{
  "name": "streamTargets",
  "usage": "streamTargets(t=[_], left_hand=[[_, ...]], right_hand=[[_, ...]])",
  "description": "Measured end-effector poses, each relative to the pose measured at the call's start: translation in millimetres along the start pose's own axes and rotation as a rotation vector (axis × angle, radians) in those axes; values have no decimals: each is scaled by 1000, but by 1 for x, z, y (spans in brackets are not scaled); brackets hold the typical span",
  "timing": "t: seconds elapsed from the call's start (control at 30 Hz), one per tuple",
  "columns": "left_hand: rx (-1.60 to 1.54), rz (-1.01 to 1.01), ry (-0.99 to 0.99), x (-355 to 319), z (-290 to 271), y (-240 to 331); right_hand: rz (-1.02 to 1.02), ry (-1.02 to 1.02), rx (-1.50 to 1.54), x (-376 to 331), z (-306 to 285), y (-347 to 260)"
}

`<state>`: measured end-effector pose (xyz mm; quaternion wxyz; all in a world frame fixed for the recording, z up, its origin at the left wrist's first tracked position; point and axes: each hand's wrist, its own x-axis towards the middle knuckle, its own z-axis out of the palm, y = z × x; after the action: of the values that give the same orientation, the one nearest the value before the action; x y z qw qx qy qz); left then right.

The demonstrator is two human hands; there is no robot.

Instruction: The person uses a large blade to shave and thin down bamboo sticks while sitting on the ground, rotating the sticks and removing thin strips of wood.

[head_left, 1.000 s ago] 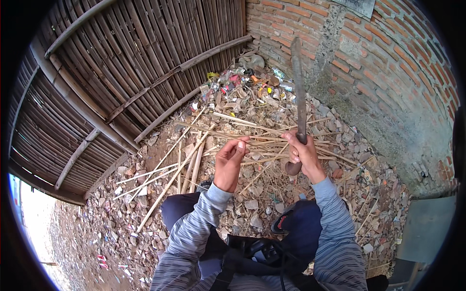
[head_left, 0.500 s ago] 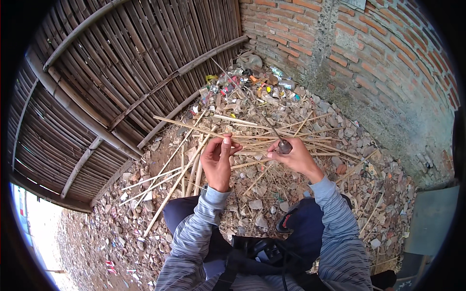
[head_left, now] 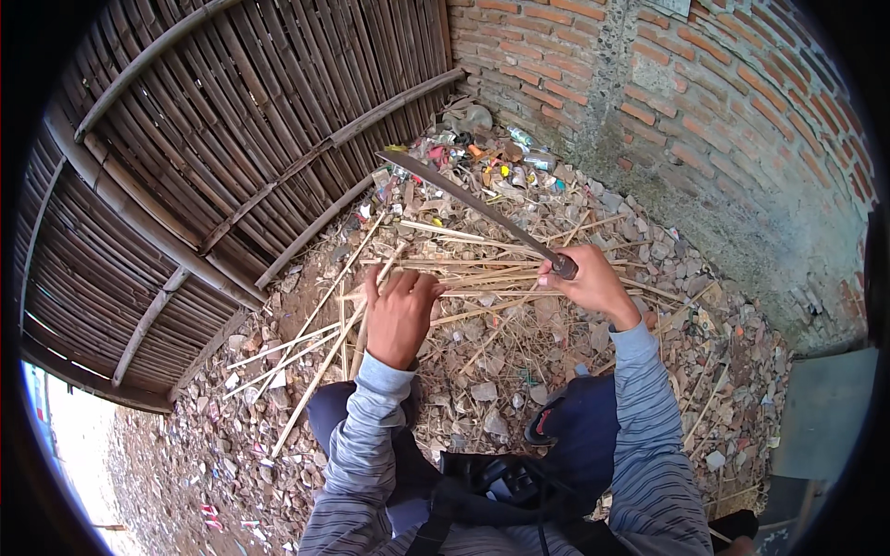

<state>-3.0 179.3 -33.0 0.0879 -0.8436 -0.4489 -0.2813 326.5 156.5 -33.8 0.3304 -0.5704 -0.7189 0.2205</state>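
My right hand (head_left: 591,283) is closed round the dark handle of a machete (head_left: 473,201). Its long blade slants up to the far left, above the ground. A thin bamboo strip (head_left: 496,294) runs between my hands, close to the right thumb; whether that thumb pinches it I cannot tell. My left hand (head_left: 402,313), back upward, has its fingers curled over this strip, whose short end shows beyond the knuckles. The fingertips are partly hidden. Several more pale bamboo strips (head_left: 487,243) lie crosswise in a loose pile beneath both hands.
Stones and rubble (head_left: 496,422) cover the ground. Coloured litter (head_left: 505,162) is heaped in the far corner. A bamboo-slat wall (head_left: 222,120) stands left, a brick wall (head_left: 705,120) right. Longer strips (head_left: 320,385) lie by my left knee. A grey panel (head_left: 825,417) is at right.
My left hand has turned from palm up to back up and moved slightly left and lower. The machete's blade has swung into full view, pointing far left. The held strip's left end has come down.
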Motion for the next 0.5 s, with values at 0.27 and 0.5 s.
streamTargets(t=[0.27,0.5], left_hand=[[-920,-340,-185,-9,21,15],[-1332,-432,-242,-14,27,35]], right_hand=[[-71,307,17,-11,36,-38],[-222,159,-267,-16,58,-48]])
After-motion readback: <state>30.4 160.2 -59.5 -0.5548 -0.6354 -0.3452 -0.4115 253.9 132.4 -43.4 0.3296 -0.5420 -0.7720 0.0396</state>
